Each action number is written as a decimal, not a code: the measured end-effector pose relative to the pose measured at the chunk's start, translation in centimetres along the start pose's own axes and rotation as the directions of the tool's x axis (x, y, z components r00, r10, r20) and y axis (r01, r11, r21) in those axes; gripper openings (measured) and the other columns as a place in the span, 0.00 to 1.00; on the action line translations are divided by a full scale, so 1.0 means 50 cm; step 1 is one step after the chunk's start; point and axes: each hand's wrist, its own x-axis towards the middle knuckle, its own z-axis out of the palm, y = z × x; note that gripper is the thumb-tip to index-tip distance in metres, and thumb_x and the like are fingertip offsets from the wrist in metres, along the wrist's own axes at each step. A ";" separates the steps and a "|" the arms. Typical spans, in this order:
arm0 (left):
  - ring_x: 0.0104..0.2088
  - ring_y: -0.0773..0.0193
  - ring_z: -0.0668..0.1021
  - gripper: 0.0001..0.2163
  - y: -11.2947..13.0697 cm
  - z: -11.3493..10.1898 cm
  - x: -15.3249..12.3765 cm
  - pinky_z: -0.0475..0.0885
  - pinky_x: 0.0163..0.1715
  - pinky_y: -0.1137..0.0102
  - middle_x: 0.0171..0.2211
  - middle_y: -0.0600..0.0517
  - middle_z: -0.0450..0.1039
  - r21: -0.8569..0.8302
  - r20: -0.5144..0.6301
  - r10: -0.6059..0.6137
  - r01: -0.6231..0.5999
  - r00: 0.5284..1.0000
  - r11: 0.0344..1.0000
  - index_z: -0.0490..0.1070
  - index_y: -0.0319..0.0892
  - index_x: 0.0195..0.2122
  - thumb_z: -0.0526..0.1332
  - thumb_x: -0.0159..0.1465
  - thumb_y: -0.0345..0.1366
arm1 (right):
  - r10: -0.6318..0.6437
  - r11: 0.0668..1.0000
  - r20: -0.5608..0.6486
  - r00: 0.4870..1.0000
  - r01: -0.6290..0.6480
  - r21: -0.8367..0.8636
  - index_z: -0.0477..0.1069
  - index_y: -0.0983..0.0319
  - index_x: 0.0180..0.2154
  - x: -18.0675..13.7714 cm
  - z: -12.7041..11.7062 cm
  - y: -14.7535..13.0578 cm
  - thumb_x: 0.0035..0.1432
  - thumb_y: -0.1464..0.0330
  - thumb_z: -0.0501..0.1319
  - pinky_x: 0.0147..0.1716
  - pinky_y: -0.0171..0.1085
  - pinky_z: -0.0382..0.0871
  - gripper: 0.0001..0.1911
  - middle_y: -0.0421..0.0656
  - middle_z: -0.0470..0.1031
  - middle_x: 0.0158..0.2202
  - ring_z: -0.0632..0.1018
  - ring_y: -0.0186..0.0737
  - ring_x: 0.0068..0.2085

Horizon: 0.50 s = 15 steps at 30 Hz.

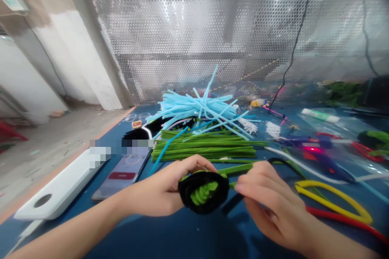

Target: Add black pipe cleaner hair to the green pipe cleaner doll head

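My left hand (158,186) grips a coiled craft piece of black and lime-green pipe cleaners (203,192), its black ring around a green spiral centre. My right hand (270,204) pinches a green pipe cleaner (235,169) at the right side of the coil, and a black pipe cleaner (232,204) hangs below those fingers. A long black loop (282,166) also runs off to the right. Just beyond my hands lies a bundle of green pipe cleaners (203,147), with a heap of pale blue pipe cleaners (194,109) behind it.
A smartphone (124,174) lies left of my hands, beside a white plastic board (57,182). Yellow and red pipe cleaners (331,200) curve at right, near scissors (322,153) and a clear plastic bag (322,125). A perforated metal sheet (194,36) stands behind the blue table (194,238).
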 end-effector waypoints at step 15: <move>0.57 0.56 0.67 0.36 0.002 0.039 -0.012 0.64 0.58 0.64 0.56 0.51 0.63 0.080 -0.173 -0.007 0.021 0.985 0.997 0.54 0.51 0.57 0.71 0.51 0.32 | 0.039 0.995 -0.003 0.999 -0.039 -0.089 0.69 0.70 0.45 -0.002 0.004 -0.002 0.54 0.84 0.58 0.34 0.41 0.66 0.16 0.50 0.76 0.38 0.71 0.40 0.37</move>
